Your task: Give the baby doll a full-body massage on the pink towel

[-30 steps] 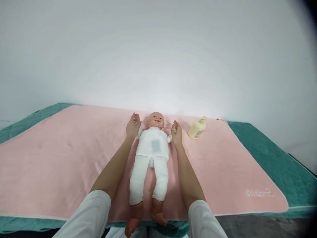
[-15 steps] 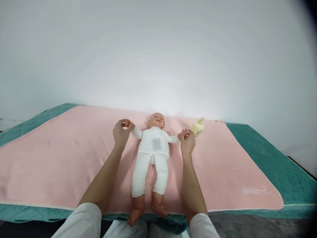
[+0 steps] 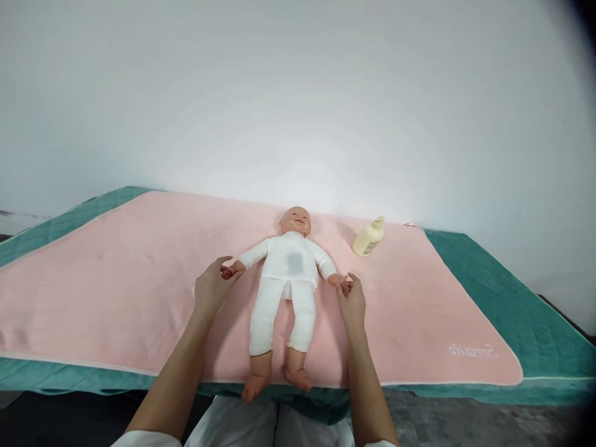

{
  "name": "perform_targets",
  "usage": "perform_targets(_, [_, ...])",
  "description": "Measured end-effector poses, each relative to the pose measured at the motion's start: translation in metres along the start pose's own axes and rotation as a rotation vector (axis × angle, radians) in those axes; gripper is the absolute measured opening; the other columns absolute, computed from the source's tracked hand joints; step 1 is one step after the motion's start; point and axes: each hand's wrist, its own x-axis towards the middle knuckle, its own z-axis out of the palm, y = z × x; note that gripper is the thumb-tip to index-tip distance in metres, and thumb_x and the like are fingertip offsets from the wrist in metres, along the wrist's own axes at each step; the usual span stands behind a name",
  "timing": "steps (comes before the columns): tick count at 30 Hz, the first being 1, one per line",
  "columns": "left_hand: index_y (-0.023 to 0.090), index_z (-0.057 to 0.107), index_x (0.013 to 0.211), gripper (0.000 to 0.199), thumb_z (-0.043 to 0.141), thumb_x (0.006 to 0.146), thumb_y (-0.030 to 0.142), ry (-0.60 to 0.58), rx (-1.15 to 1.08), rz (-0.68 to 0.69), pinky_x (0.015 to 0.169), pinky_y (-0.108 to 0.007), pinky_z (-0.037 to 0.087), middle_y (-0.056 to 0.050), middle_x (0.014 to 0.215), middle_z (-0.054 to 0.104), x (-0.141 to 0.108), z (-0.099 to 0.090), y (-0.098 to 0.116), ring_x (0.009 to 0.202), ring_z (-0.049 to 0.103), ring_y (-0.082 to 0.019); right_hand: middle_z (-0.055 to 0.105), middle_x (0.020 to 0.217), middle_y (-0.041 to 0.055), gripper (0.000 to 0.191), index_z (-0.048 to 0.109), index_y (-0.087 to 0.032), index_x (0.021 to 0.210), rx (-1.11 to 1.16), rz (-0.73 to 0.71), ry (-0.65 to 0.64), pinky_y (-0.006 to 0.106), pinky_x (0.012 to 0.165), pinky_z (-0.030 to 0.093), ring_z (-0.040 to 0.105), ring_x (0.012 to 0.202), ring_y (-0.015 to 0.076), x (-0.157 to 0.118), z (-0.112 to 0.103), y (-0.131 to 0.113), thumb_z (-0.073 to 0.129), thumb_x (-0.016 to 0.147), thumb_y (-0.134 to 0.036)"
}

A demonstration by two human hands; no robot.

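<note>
In the head view, the one container is a pale yellow bottle (image 3: 369, 239) with a pump-style top and dark lettering on its front. Its sides do not let the contents show, so what is in it, or how full it is, cannot be told. It leans to the right in the picture, beyond the right hand and apart from it, on a pink blanket (image 3: 419, 310) with pale lettering in its near right corner. The blanket is spread over a green bed cover (image 3: 493, 279), which shows along the sides and the near edge. A plain whitish wall (image 3: 298, 112) rises behind.

The doll (image 3: 289, 261) has a bald plastic head, a white cloth body, and white cloth arms and legs. A grey square patch marks its chest. Its hands and feet are bare, reddish-tan plastic.

It lies on its back on the blanket, head toward the wall and feet toward the person, the toes reaching past the blanket's near edge. Its trunk is between the person's two hands, touching neither, with both arms spread out and downward to meet them. The left hand (image 3: 213, 288) is partly closed, thumb and fingers around the doll's hand on that side. The right hand (image 3: 352, 303) is also partly closed, pinching the doll's other hand between thumb and curled fingers.
</note>
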Motion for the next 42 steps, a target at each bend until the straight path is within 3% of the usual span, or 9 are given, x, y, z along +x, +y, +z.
perform_targets(8, [0.027, 0.058, 0.123, 0.047, 0.059, 0.076, 0.032, -0.008, 0.077, 0.024, 0.084, -0.038, 0.049, -0.006, 0.102, 0.074, -0.015, 0.012, -0.009, 0.094, 0.069, -0.029, 0.067, 0.115, 0.0175, 0.047, 0.059, -0.015, 0.123, -0.177, -0.160, 0.031, 0.048, 0.086, 0.049, 0.057, 0.108, 0.0354, -0.010, 0.004, 0.017, 0.048, 0.084, -0.039])
perform_targets(15, [0.027, 0.057, 0.126, 0.050, 0.061, 0.077, 0.037, -0.009, 0.035, 0.021, 0.080, -0.036, 0.050, -0.008, 0.107, 0.073, -0.013, 0.017, -0.020, 0.097, 0.069, -0.029, 0.065, 0.120, 0.0172, 0.053, 0.055, -0.017, 0.130, -0.095, -0.083, 0.014, 0.049, 0.093, 0.048, 0.056, 0.115, 0.0348, -0.010, 0.003, 0.024, 0.052, 0.083, -0.043])
perform_targets(20, [0.027, 0.056, 0.128, 0.054, 0.062, 0.076, 0.036, -0.005, -0.025, -0.036, 0.081, -0.036, 0.050, -0.007, 0.108, 0.072, -0.009, 0.010, -0.019, 0.096, 0.068, -0.028, 0.068, 0.114, 0.0163, 0.059, 0.048, -0.015, 0.135, 0.043, -0.004, -0.031, 0.045, 0.087, 0.052, 0.064, 0.105, 0.0303, -0.005, -0.001, 0.022, 0.054, 0.082, -0.040])
perform_targets(29, [0.024, 0.058, 0.127, 0.054, 0.065, 0.074, 0.031, -0.104, -0.207, -0.006, 0.084, -0.035, 0.053, -0.007, 0.107, 0.070, 0.031, -0.002, -0.039, 0.096, 0.068, -0.025, 0.066, 0.120, 0.0108, 0.064, 0.049, -0.021, 0.132, 0.292, 0.198, -0.039, 0.041, 0.092, 0.051, 0.063, 0.107, 0.0256, 0.025, -0.020, 0.031, 0.065, 0.075, -0.044])
perform_targets(36, [0.020, 0.062, 0.122, 0.064, 0.077, 0.063, 0.040, -0.080, -0.402, -0.065, 0.072, -0.033, 0.054, -0.007, 0.093, 0.069, 0.066, -0.007, -0.051, 0.086, 0.066, -0.022, 0.066, 0.118, 0.0134, 0.062, 0.055, -0.018, 0.121, 0.430, 0.253, -0.001, 0.041, 0.093, 0.051, 0.063, 0.107, 0.0268, 0.062, -0.029, 0.042, 0.073, 0.066, -0.039])
perform_targets(42, [0.020, 0.063, 0.122, 0.062, 0.079, 0.065, 0.038, -0.026, -0.501, -0.091, 0.078, -0.034, 0.054, -0.006, 0.093, 0.066, 0.071, 0.002, -0.061, 0.086, 0.065, -0.020, 0.067, 0.113, 0.0105, 0.058, 0.055, -0.019, 0.122, 0.416, 0.257, 0.048, 0.040, 0.095, 0.050, 0.063, 0.105, 0.0232, 0.069, -0.023, 0.052, 0.070, 0.068, -0.037])
